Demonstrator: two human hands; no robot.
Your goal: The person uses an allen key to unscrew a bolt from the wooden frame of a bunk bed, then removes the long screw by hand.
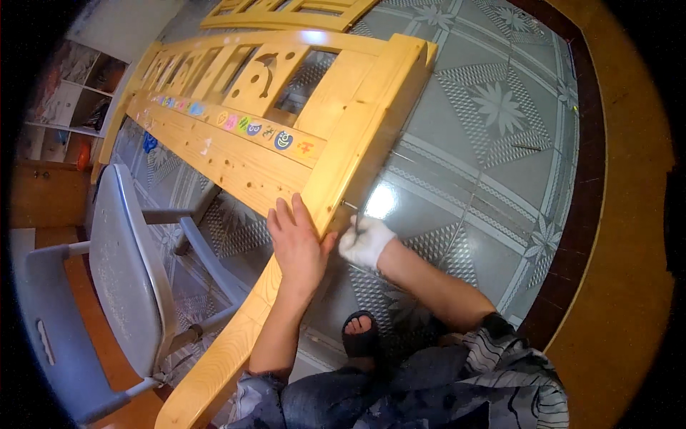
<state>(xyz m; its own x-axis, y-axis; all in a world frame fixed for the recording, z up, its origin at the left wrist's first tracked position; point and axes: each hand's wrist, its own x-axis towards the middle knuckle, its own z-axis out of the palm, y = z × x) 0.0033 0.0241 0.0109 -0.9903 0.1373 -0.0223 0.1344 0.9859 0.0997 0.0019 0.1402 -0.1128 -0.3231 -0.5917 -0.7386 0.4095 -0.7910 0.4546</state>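
A yellow wooden bed-frame panel stretches from beside me toward the far left. It has cut-out slats and colourful stickers along its rail. My left hand, bare, lies over the thick end post, fingers stretched across the wood and thumb at its right edge. My right hand, in a white glove, is closed beside the post's outer side. From its fingers a thin metal hex key reaches to the side of the post; most of the key is hidden in the glove.
A grey folding chair stands left of the panel. Another yellow wooden panel lies at the far end. Cubby shelves line the left wall. Patterned grey tiles cover the floor, with a dark border at right. My sandalled foot is below.
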